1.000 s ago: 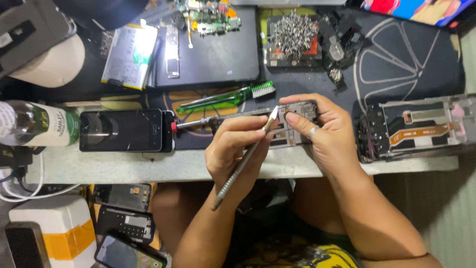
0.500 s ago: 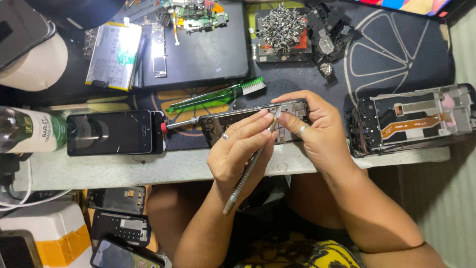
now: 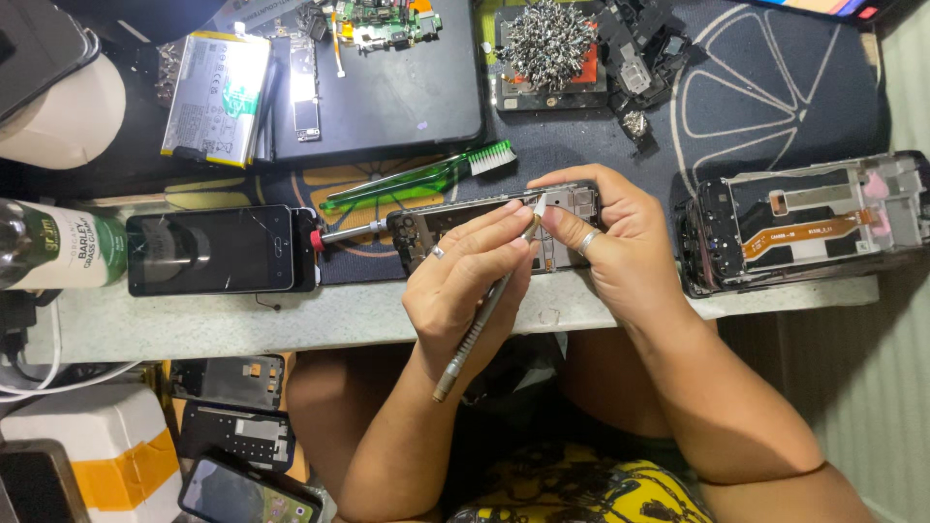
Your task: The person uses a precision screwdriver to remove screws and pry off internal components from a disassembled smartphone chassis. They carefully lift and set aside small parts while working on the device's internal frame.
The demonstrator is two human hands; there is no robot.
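My left hand [image 3: 463, 291] is shut on a thin metal tool [image 3: 477, 329], its tip touching the upper end of an opened phone frame [image 3: 431, 223]. My right hand [image 3: 615, 254], with a ring on one finger, pinches that same end of the frame and holds it over the table's front edge [image 3: 320, 315]. The frame lies across a dark mat, and my fingers hide most of its right part. A red-tipped screwdriver [image 3: 334, 234] lies against the frame's left end.
A green toothbrush [image 3: 417, 182] and a cracked black phone [image 3: 208, 250] lie to the left. Another stripped phone frame [image 3: 804, 221] sits at right. Behind are a pile of screws [image 3: 547, 44], a battery [image 3: 215, 92], a circuit board [image 3: 383, 24] and a bottle [image 3: 58, 247].
Both hands stay on the phone frame. The tool's tip has shifted slightly along the frame's end and my head has moved a little, sliding the scene.
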